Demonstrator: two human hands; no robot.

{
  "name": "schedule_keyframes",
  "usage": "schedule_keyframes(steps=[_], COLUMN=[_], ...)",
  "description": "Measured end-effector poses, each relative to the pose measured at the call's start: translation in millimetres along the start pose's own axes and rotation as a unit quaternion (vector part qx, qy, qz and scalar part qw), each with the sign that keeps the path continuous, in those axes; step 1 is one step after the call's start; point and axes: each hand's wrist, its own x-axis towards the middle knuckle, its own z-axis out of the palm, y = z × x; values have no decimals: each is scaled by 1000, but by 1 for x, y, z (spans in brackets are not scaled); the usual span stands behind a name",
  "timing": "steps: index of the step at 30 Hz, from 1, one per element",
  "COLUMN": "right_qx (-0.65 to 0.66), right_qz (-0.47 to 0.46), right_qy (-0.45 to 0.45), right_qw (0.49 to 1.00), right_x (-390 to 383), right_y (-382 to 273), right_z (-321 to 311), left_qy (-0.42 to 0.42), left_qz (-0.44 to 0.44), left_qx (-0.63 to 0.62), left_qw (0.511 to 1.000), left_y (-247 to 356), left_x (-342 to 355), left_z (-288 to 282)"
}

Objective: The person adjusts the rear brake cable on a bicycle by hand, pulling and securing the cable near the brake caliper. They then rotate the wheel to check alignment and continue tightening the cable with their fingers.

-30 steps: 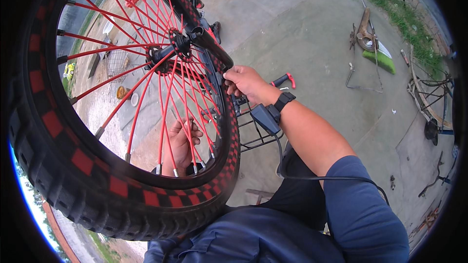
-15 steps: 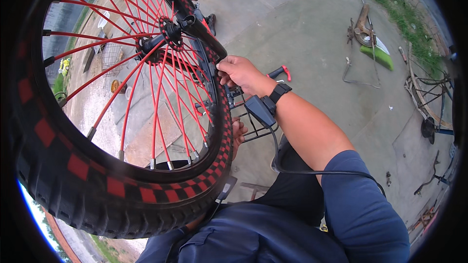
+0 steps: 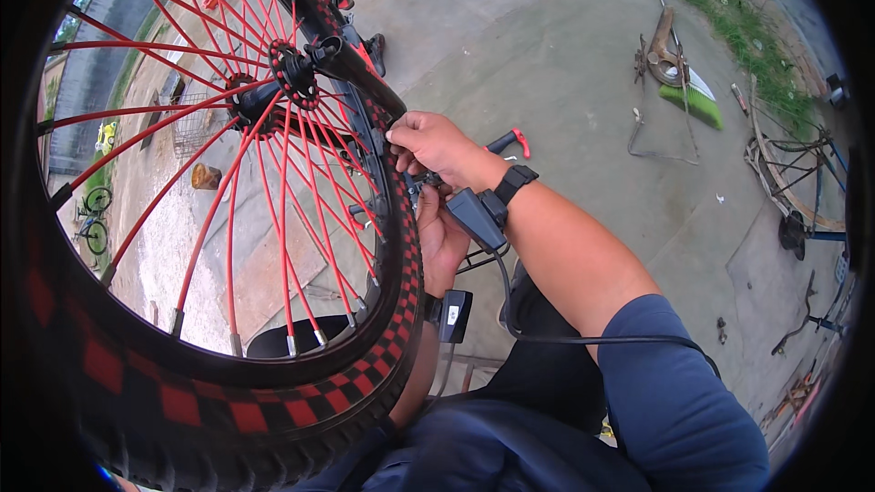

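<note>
A bicycle wheel with red spokes [image 3: 194,292] and a black-and-red checkered tyre [image 3: 246,416] fills the left of the view. Beside its hub [image 3: 296,77], a black fork leg [image 3: 365,77] slants down toward my hands. My right hand [image 3: 436,143] is at the fork's end near the rim, its fingers curled in a pinch; what they grip is hidden. Just below it, my left hand [image 3: 441,241] reaches up outside the tyre, thumb raised and fingers bent by small dark metal parts at the rim. Whatever it holds is too small to make out.
A handlebar grip with a red lever [image 3: 519,143] lies beyond my right wrist. Black boxes with cables [image 3: 477,219] sit at both wrists. On the concrete at right are a green brush [image 3: 693,105] and an old bicycle part [image 3: 793,173]. A rusty can [image 3: 206,177] shows through the spokes.
My left hand has come up from below the right one to close beside it at the rim. The wheel has shifted a little left and down in view. My right hand keeps its pinch.
</note>
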Motion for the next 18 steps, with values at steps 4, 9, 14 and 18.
schedule_keyframes(steps=[4, 9, 14, 18], right_qx=[-3, 11, -3, -12], right_qz=[-3, -22, -39, -52], right_qy=[6, 28, 31, 30], right_qw=[1000, 999, 999, 998], right_x=[1, 4, 5, 4], right_y=[0, 5, 7, 6], right_z=[2, -2, 5, 5], left_qy=[-47, -37, -97, -70], left_qz=[-10, 21, 8, 29], left_qx=[-37, -27, 11, 43], left_qw=[998, 999, 995, 996], left_y=[2, -5, 0, -1], left_x=[9, 8, 11, 16], left_z=[13, 43, 32, 24])
